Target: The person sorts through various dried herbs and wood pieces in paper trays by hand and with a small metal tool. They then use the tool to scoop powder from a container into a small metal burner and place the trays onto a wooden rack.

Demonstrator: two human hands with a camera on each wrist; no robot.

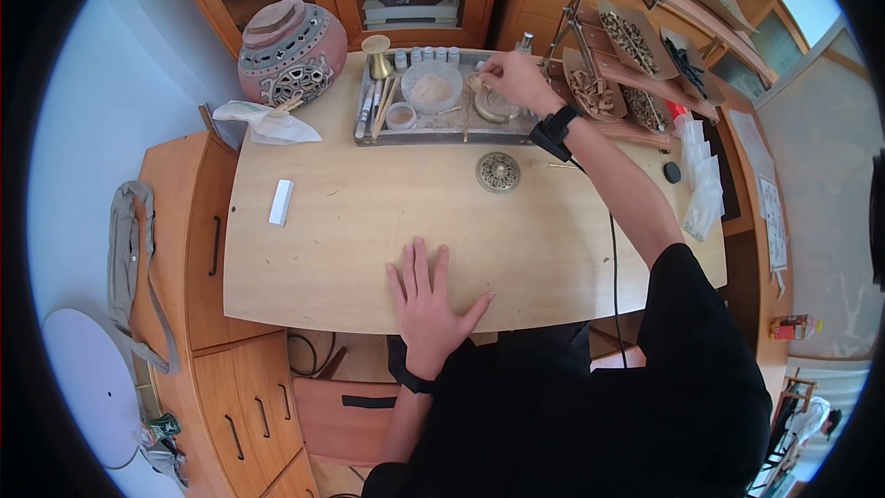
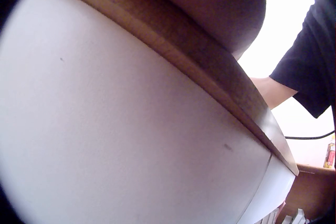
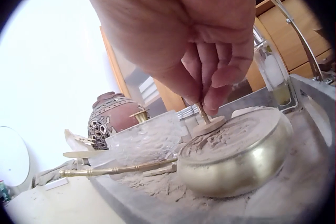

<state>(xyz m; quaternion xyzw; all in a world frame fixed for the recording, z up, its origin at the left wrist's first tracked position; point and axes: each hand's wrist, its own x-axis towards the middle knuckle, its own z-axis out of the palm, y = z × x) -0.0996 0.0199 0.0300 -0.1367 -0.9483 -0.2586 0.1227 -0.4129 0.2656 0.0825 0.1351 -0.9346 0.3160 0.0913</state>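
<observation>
Brass bowl (image 3: 236, 148): right hand (image 3: 184, 29) pinches tamper (image 3: 207, 121) inside; glass dish (image 3: 144, 140) beside; left hand (image 1: 426, 300) flat.

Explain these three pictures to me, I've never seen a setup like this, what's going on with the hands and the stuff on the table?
A person wears three cameras: one on the head looking down, one on each wrist. In the head view, the left hand lies flat on the wooden table. Its wrist camera sees mostly the table's underside. The right hand reaches into a grey tray at the far edge. Its wrist camera shows the fingers pinching a thin tool whose flat disc sits on the ash in a brass bowl. A glass bowl stands beside it. A pierced brass lid and a white block lie on the table.
</observation>
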